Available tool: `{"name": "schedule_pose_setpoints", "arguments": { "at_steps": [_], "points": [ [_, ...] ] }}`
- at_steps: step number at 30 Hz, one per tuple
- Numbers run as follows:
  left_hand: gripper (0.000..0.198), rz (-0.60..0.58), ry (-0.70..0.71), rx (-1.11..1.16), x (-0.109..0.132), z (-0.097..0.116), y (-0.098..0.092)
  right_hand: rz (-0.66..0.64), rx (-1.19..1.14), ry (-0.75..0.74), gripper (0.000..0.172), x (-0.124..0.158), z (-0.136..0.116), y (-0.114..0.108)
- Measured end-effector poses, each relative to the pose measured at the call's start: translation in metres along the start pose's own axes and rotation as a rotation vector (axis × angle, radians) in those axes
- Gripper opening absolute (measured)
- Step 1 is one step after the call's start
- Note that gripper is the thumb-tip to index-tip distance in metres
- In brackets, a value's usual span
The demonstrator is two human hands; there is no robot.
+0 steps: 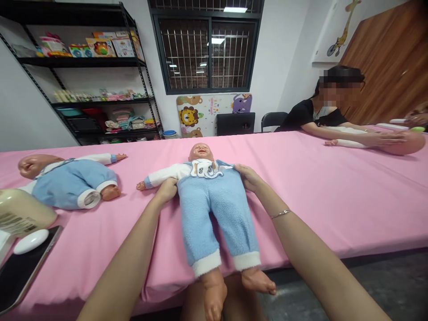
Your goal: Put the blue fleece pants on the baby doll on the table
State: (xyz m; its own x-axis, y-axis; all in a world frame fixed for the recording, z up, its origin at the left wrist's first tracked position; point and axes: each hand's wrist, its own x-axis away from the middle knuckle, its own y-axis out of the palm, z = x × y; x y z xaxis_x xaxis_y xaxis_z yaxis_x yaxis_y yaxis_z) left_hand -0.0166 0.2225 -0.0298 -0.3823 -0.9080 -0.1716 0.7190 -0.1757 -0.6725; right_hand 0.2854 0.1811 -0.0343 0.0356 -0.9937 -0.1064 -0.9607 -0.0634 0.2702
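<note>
1. Lying face up on the pink tablecloth point(301, 187), the clothed doll point(210, 200) is straight in front of you, between your two hands, its head point(201, 152) away from you and its feet point(214, 292) reaching past the near table edge.
2. Your left hand point(168, 189) touches the doll's flank, just below its outstretched sleeve point(167, 174). The fingers are folded in and their tips are hidden, so I cannot tell whether you pinch the cloth.
3. Your right hand point(249, 177) touches the opposite side, a little higher, near the doll's shoulder. Its fingers bend against the blue outfit; I cannot tell whether they grip it or just press. A bracelet point(281, 214) circles that wrist.
4. Between your hands, on the doll's chest, sits an elephant design point(205, 169).
5. Well to your left lies a second doll point(75, 180) in similar clothes. Nearer you are a bottle point(26, 211) and a dark phone point(25, 272) with a white oval object point(31, 241) on it.
6. Far to your right, a co-worker point(301, 111) has a hand on a third doll point(406, 142), well apart from yours.
</note>
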Motion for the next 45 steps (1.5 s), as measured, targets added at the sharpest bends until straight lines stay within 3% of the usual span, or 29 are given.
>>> {"name": "schedule_pose_setpoints", "arguments": {
  "at_steps": [4, 7, 9, 10, 12, 15, 17, 19, 23, 25, 27, 31, 35, 37, 42, 45],
  "points": [
    [0.032, 0.098, 0.034, -0.321, 0.005, 0.010, -0.018, 0.154, -0.019, -0.058, 0.034, -0.003, 0.006, 0.004],
    [0.031, 0.300, 0.095, -0.300, 0.014, 0.048, -0.025, 0.259, 0.024, -0.070, 0.036, -0.002, 0.005, 0.009],
    [0.032, 0.381, 0.240, -0.151, 0.019, 0.085, -0.016, 0.228, 0.032, -0.041, 0.044, -0.001, 0.003, 0.009],
    [0.029, 0.323, 0.330, -0.109, 0.019, 0.103, -0.007, 0.198, 0.053, -0.032, 0.050, -0.001, 0.002, 0.009],
    [0.030, 0.068, 0.496, -0.183, 0.016, 0.134, 0.020, 0.213, 0.163, -0.090, 0.055, -0.003, 0.001, 0.005],
    [0.035, -0.129, 0.466, -0.596, 0.001, 0.153, 0.060, 0.413, 0.426, -0.313, 0.038, -0.007, 0.003, 0.001],
    [0.034, -0.148, 0.426, -0.702, -0.013, 0.149, 0.079, 0.472, 0.537, -0.388, 0.026, -0.010, 0.004, 0.001],
    [0.035, -0.086, 0.419, -0.721, -0.025, 0.139, 0.087, 0.403, 0.582, -0.394, 0.023, -0.011, 0.004, 0.002],
    [0.047, 0.246, 0.498, -0.745, -0.034, 0.120, 0.088, 0.126, 0.802, -0.367, 0.051, -0.006, -0.001, -0.003],
    [0.051, 0.325, 0.560, -0.744, -0.034, 0.114, 0.087, 0.061, 0.959, -0.281, 0.069, -0.002, -0.003, -0.012],
    [0.054, 0.357, 0.579, -0.750, -0.033, 0.111, 0.087, 0.075, 1.102, -0.171, 0.076, 0.002, -0.005, -0.023],
    [0.054, 0.280, 0.447, -0.756, -0.035, 0.107, 0.089, 0.192, 1.398, 0.030, 0.085, 0.006, -0.006, -0.037],
    [0.053, 0.168, 0.396, -0.719, -0.036, 0.106, 0.088, 0.242, 1.478, 0.139, 0.070, 0.007, -0.007, -0.040],
    [0.055, 0.176, 0.410, -0.684, -0.035, 0.106, 0.086, 0.310, 1.475, 0.004, 0.057, 0.006, -0.008, -0.038],
    [0.058, 0.199, 0.409, -0.593, -0.032, 0.109, 0.083, 0.695, 1.497, -0.615, 0.046, 0.003, -0.011, -0.019],
    [0.056, 0.204, 0.397, -0.608, -0.031, 0.110, 0.082, 0.842, 1.490, -0.744, 0.040, 0.004, -0.013, -0.004]
  ]
}}
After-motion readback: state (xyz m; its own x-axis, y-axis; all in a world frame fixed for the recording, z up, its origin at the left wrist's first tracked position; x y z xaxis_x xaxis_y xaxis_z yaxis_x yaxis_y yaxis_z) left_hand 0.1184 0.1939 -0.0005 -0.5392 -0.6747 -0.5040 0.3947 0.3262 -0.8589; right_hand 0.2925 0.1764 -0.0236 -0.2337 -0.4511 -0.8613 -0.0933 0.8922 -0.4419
